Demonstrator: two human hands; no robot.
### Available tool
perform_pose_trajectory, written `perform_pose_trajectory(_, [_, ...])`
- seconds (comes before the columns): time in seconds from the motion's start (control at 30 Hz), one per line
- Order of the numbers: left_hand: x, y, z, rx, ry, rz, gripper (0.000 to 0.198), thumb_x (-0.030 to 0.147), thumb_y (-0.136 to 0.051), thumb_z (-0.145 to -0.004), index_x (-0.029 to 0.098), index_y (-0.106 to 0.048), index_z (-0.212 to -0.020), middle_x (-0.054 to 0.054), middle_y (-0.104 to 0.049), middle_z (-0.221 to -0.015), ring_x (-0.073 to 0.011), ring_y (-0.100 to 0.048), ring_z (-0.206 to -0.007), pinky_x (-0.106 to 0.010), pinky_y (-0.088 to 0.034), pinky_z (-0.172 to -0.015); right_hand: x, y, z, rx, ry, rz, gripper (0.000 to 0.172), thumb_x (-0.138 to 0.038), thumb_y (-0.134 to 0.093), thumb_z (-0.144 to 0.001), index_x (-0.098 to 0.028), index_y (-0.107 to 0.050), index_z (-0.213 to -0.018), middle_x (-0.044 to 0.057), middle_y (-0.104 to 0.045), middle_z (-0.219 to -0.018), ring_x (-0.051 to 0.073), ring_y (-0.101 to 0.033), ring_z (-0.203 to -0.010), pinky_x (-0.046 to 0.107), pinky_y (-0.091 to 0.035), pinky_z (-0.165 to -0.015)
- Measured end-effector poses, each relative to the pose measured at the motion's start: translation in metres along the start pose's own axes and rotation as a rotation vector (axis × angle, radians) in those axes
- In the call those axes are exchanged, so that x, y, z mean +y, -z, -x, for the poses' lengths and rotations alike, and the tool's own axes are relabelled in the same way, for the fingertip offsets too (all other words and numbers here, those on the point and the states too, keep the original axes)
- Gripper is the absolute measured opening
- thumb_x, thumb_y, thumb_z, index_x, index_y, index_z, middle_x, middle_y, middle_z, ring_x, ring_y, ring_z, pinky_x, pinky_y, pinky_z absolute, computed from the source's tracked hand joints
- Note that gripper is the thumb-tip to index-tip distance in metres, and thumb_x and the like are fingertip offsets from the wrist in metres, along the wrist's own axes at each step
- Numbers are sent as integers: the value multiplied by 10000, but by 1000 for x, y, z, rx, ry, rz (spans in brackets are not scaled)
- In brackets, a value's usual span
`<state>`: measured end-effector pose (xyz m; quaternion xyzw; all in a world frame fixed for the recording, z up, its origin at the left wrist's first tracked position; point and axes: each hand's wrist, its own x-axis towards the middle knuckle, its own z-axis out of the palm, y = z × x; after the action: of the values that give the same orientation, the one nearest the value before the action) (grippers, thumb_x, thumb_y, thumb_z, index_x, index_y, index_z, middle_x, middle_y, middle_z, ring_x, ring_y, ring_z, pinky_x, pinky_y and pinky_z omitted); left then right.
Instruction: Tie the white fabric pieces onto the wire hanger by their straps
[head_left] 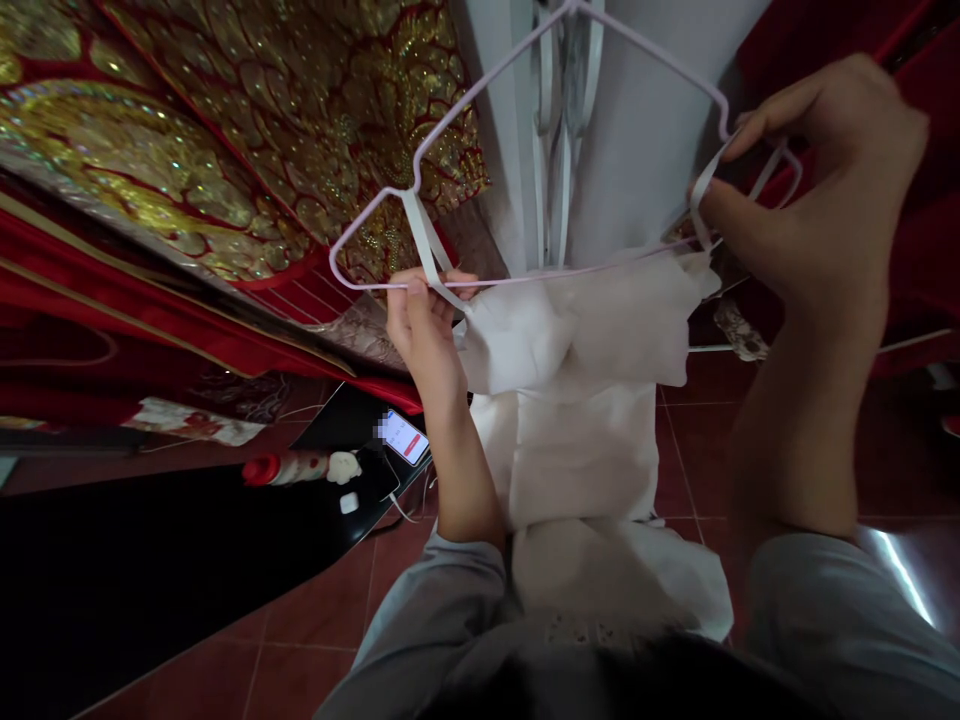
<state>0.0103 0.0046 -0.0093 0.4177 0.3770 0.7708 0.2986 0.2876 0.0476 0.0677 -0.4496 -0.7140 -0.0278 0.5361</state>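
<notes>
A pale lilac wire hanger [480,95] hangs in front of me with a white garment [577,400] draped below it. My left hand [426,325] is closed on the garment's left ribbon strap [421,235], which runs up to the hanger's left notch. Higher and further right, my right hand [814,195] pinches the right strap [701,200] between thumb and fingers at the hanger's right notch. The garment falls down toward my chest.
Red costumes with gold sequin embroidery [225,150] hang at the left. A black glossy table [150,570] holds a phone [403,437] with a cable, a red and white bottle [289,467] and a small white block. White hangers [562,130] hang on the wall. The floor [315,640] is red-brown tile.
</notes>
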Motion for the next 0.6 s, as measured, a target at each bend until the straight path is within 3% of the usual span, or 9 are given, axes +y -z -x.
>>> perform_pose_trajectory(0.17, [-2, -1, 4, 0, 27, 16, 298, 481, -567, -1043, 222, -547, -898, -38, -716, -815, -172, -701, -752, -311, -584, -794, 37, -2, 0, 140, -51, -139, 151, -162, -726, -609, -216, -651, -727, 14, -609, -759, 174, -559, -775, 354, -450, -767])
perform_pose_trajectory(0.27, [-4, -1, 6, -26, 16, 71, 231, 399, -562, -1052, 218, -572, -908, -49, -744, -840, -165, -700, -742, -301, -590, -781, 52, -1, 3, 128, -116, -204, 138, -201, -755, -644, -229, -668, -747, 16, -638, -768, 156, -560, -727, 347, -448, -738])
perform_pose_trajectory(0.43, [-4, 1, 6, -43, 6, 89, 192, 341, -550, -1058, 229, -591, -907, -40, -763, -840, -162, -699, -728, -292, -590, -784, 59, 2, 15, 240, -174, -184, 94, -214, -763, -680, -261, -689, -715, 13, -647, -718, 161, -560, -665, 348, -389, -672])
perform_pose_trajectory(0.6, [-3, 0, 7, -30, 22, 38, 236, 404, -561, -1059, 239, -586, -893, -43, -753, -848, -167, -694, -741, -294, -577, -768, 56, 5, 15, 270, -147, -176, 124, -285, -809, -712, -275, -689, -739, 18, -627, -731, 168, -538, -656, 379, -442, -718])
